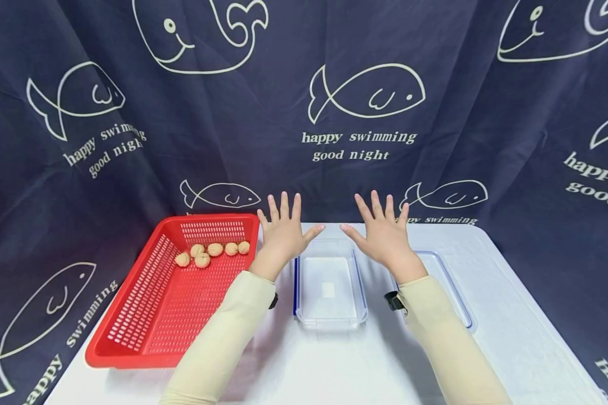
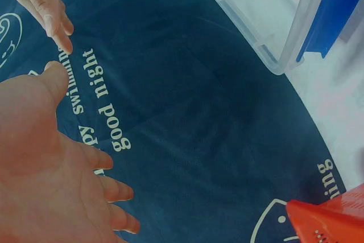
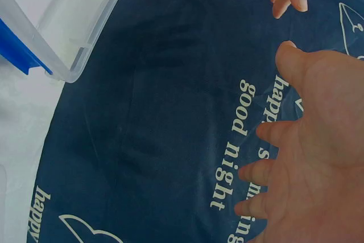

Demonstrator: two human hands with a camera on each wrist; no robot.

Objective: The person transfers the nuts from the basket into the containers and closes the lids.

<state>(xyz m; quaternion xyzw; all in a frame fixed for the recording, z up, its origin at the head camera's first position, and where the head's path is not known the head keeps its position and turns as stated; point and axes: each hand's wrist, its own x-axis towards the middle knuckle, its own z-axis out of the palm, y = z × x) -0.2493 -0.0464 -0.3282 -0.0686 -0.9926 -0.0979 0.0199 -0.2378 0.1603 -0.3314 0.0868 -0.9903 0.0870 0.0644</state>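
- A white table (image 1: 334,365) is seen from above, with two cream sleeves reaching onto it from the near edge.
- At the near left, a red slotted basket (image 1: 152,315) is set on the table, running from the near edge toward the far left.
- Five walnuts (image 1: 213,251) are gathered in a loose row at the far end of the basket, well clear of either hand.
- In the middle, a clear plastic container (image 1: 329,292) with a blue clip on its left side is placed between the two forearms; nothing is seen inside it except a small white label.
- To the right, a clear lid with a blue rim (image 1: 451,281) is laid flat, partly hidden under the right forearm.
- The left hand (image 1: 284,233) is held up above the far edge of the table, fingers straight and spread, nothing gripped, just right of the basket's far corner.
- The right hand (image 1: 382,230) is held likewise, fingers spread and empty, thumbs of both hands pointed toward each other but apart.
- Farthest back, a dark blue curtain (image 1: 304,112) printed with white fish and the words "happy swimming good night" is hung.
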